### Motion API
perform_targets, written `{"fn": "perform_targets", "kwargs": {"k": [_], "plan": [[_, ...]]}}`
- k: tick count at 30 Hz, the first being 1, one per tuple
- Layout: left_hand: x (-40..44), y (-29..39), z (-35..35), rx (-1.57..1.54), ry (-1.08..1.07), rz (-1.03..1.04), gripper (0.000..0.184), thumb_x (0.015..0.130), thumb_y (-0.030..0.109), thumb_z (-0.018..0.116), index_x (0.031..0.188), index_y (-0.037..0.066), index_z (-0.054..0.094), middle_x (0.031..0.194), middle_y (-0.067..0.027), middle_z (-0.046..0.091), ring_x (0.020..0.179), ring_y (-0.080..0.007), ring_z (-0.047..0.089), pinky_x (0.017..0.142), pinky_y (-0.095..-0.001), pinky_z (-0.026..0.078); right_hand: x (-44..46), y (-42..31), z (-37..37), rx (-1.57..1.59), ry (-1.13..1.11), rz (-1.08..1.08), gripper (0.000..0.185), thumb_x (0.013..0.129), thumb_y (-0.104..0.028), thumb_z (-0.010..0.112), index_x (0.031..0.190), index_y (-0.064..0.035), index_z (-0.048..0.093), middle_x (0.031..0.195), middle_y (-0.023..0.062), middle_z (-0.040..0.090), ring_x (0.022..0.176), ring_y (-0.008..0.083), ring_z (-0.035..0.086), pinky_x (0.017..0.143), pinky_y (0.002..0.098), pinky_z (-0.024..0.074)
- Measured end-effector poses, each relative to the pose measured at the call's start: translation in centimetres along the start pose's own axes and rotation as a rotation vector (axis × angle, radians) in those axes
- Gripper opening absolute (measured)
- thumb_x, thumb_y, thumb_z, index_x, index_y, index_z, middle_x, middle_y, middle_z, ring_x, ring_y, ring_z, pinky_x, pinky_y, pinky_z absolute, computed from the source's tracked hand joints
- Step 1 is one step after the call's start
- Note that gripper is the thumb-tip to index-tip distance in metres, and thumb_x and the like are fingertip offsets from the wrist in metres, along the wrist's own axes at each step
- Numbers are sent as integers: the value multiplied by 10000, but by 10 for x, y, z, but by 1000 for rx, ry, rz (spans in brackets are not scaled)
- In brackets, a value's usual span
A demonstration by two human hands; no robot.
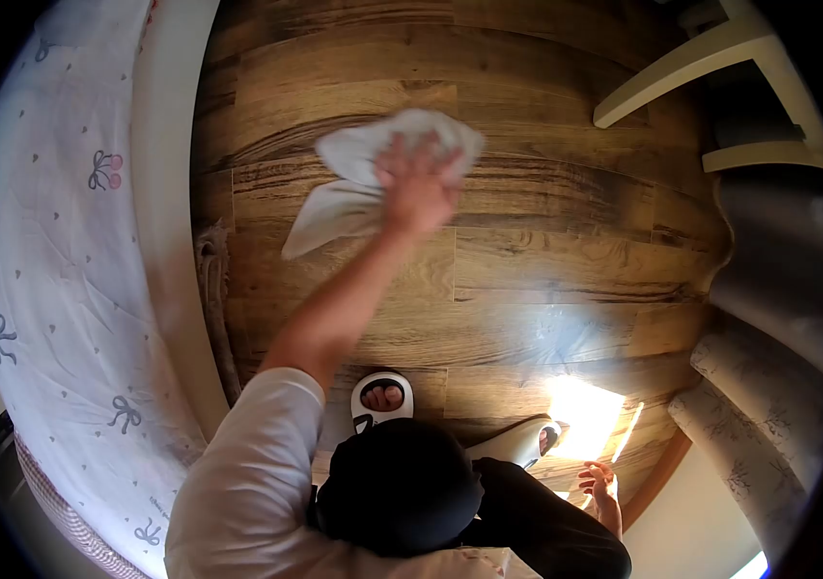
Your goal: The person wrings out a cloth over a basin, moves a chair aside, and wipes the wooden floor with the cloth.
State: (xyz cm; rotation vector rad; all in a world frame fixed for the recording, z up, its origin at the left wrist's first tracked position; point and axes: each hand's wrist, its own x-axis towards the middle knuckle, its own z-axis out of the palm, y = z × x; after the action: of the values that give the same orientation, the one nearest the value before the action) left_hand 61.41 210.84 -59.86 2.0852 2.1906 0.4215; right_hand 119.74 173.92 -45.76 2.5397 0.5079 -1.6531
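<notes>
My left hand (419, 185) reaches far forward and lies palm down on a white cloth (348, 154), its fingers spread. The cloth lies crumpled on the wood-look floor (546, 183), with one loose flap trailing toward the lower left. Hand and cloth are blurred. My right hand (601, 482) is off to the right beside my dark-trousered leg, close to a bright sunlit patch. Its fingers are slightly curled and apart, with nothing seen in them.
A bed with a bow-patterned sheet (73, 261) runs along the left. Pale chair legs (686, 72) stand at the upper right. Dark grey fabric (778, 241) and patterned curtain-like cloth (749, 415) hang on the right. My slippers (394, 382) are on the floor near my knees.
</notes>
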Motion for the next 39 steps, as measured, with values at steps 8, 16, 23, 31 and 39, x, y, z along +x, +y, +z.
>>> {"fn": "perform_targets", "kwargs": {"k": [8, 16, 23, 31, 39], "plan": [[-197, 64, -16, -300, -424, 830, 513, 840, 476, 654, 1333, 382, 551, 1541, -25, 354, 1400, -331, 311, 1108, -559, 255, -10, -59, 38, -13, -106, -123, 390, 935, -363, 515, 1173, -80, 636, 873, 91, 684, 657, 167, 631, 579, 296, 489], [9, -86, -9, 97, 96, -400, 528, 882, 550, 572, 1388, 417, 501, 1583, -162, 202, 1427, -515, 94, 1125, -649, 98, -7, -15, 30, 9, -94, -63, 397, 890, -364, 546, 1171, -101, 644, 898, 99, 696, 688, 172, 655, 624, 305, 519], [-18, 82, 20, 43, -163, 58, 474, 954, 481, 507, 1422, 444, 445, 1595, -106, 201, 1448, -391, 140, 1136, -582, 138, -34, -15, 24, 117, -57, -14, 334, 928, -310, 527, 1175, -116, 641, 913, 77, 691, 719, 155, 652, 632, 289, 516], [-230, 126, 5, -378, -512, 1230, 430, 847, 418, 610, 1275, 389, 595, 1547, -72, 324, 1340, -342, 365, 1092, -456, 273, -62, -26, 49, 241, -82, -90, 343, 963, -272, 500, 1213, -69, 618, 960, 88, 690, 773, 164, 642, 688, 285, 503], [11, 91, 7, 43, -220, 35, 444, 996, 474, 409, 1431, 386, 432, 1587, -180, 152, 1414, -572, 31, 1147, -643, 37, -40, -21, 60, 441, -304, -14, 342, 991, -270, 496, 1252, -83, 611, 1020, 74, 683, 836, 166, 645, 741, 297, 509]]}}
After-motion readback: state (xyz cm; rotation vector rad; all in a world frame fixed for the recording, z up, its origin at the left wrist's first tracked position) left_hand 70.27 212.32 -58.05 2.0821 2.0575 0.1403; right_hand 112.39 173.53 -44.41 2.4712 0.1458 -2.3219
